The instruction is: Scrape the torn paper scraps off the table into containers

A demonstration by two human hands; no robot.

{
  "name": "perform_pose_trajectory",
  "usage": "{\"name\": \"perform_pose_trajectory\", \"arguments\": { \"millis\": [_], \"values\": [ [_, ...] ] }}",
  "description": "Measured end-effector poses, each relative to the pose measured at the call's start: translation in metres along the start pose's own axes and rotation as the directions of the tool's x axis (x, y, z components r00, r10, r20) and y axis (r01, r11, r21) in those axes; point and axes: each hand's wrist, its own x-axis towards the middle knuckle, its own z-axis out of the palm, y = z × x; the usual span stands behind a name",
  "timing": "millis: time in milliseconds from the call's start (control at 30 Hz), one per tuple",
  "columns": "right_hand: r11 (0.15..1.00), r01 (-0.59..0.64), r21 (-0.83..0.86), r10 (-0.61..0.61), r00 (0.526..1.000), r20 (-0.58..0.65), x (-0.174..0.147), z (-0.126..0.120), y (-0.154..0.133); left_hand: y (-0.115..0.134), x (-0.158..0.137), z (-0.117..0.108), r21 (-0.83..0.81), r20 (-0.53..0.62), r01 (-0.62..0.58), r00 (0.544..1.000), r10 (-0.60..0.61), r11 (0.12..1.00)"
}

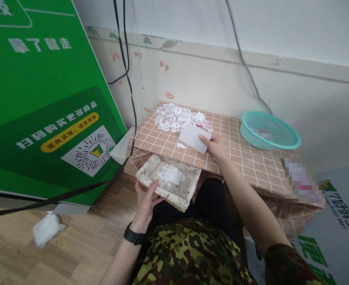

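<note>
Tan tablecloth (248, 163) with white grid; white paper scraps (174, 118) flecked pink.
The rectangular paper card (190, 138) is plain white; the shallow off-white tray (190, 179) bears brown speckles; the round plastic basket (251, 134) is turquoise.

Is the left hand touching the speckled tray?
Touching. The head view shows the left hand holding the speckled tray at its near edge, thumb over the rim.

Hands (145, 204) holding white card (192, 137) and tray (190, 183), paper scraps (174, 117), turquoise basket (283, 133)
</note>
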Motion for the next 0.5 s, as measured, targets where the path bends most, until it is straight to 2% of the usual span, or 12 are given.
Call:
{"name": "perform_pose_trajectory", "arguments": {
  "millis": [167, 333, 400, 500],
  "values": [
    [0.996, -0.090, 0.028, 0.087, 0.992, 0.093, 0.001, 0.003, -0.004, -0.001, 0.000, 0.000, -0.004, -0.005, 0.006, 1.000, -0.006, 1.000],
    [0.990, -0.132, 0.043, 0.128, 0.987, 0.101, -0.008, 0.007, -0.009, -0.001, -0.001, 0.002, -0.011, 0.013, 0.010, 1.000, -0.010, 1.000],
    [0.985, -0.165, 0.043, 0.155, 0.971, 0.183, -0.019, 0.011, -0.011, -0.001, -0.001, 0.002, -0.014, 0.013, 0.008, 1.000, -0.007, 1.000],
    [0.962, -0.264, 0.066, 0.230, 0.918, 0.325, -0.038, 0.015, -0.014, 0.000, -0.002, 0.003, -0.021, 0.000, 0.011, 1.000, -0.011, 1.000]
  ]
}}
